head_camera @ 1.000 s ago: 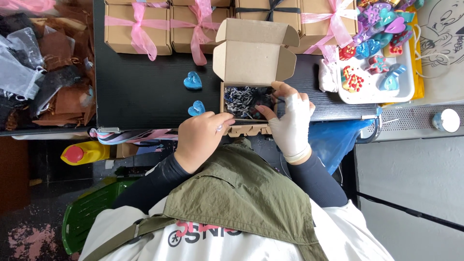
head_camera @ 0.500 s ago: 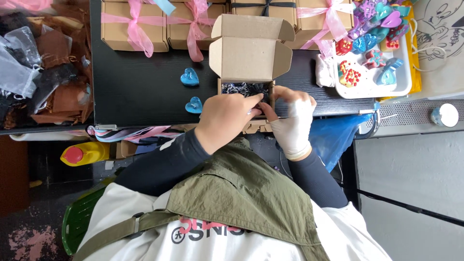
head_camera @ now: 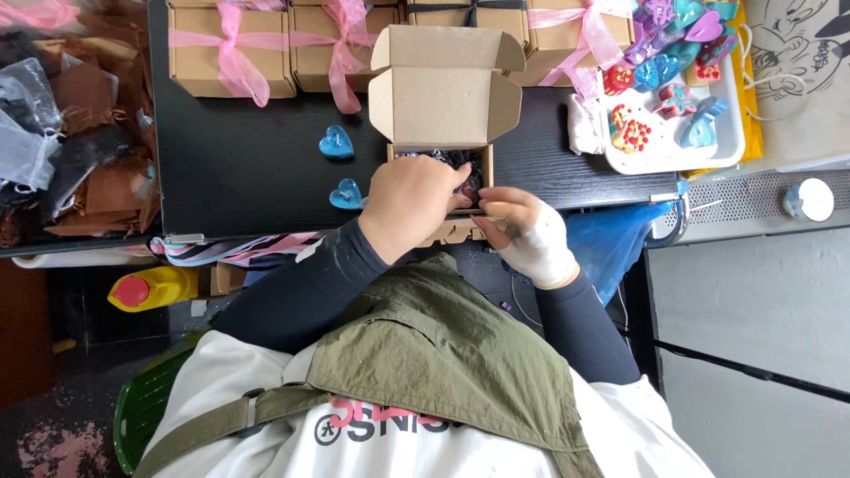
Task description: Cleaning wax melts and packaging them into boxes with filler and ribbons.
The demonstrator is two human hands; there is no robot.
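A black table (head_camera: 257,159) fills the upper middle, with tied boxes (head_camera: 232,53) in a row along its far edge at 12 o'clock and a white tray (head_camera: 719,142) of coloured pieces at 1 o'clock. At 9 o'clock lies a heap of brown and grey pouches (head_camera: 71,133), and at 8 o'clock a yellow bottle (head_camera: 155,288) sits on the dark floor (head_camera: 53,389). Pale grey panels (head_camera: 753,310) cover the right side, under soft, even light.

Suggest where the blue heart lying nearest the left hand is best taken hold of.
Probably a pinch across the two rounded lobes of the blue heart, coming straight down from above: it lies flat on the black table with bare surface all round, apart from the left hand and the open cardboard box.
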